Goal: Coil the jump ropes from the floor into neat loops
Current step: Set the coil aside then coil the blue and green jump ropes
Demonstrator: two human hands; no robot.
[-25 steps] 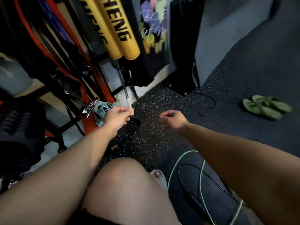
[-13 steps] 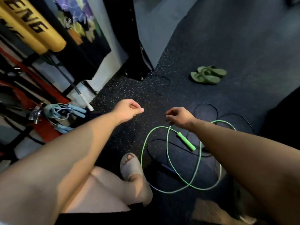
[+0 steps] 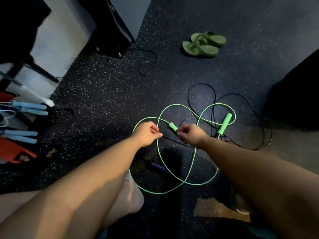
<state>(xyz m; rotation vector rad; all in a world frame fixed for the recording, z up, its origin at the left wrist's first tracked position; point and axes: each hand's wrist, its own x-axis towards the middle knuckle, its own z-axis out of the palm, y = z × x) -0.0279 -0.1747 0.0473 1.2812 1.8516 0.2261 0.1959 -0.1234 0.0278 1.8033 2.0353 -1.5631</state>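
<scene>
Hands reach down over a dark speckled floor (image 3: 112,94) in the head view, the only view. The green rope (image 3: 157,149) lies there in loose, crossing loops just ahead of the person's sandalled foot (image 3: 133,195). One handle (image 3: 173,127) sits between the two hands, and the second handle (image 3: 224,123) lies to the right, near the outer loop.

The right hand (image 3: 191,133) has its fingers curled, and the fingertips (image 3: 179,132) pinch the near end of the handle. The left hand (image 3: 146,133) is curled too, thumb and forefinger meeting right where a green strand passes. I cannot tell whether they hold the cord or only sit above it.

A black rope (image 3: 202,83) sprawls under and beyond the green one, its loops spreading to the right and tangled through the green strands. A dim purple shape (image 3: 156,167) lies inside the green loop, too dark to make out.

Farther off, a pair of green flip-flops (image 3: 203,44) rests on the floor, one partly over the other. At the left edge, blue handles (image 3: 29,107) of other ropes stick out beside something red (image 3: 12,150)
</scene>
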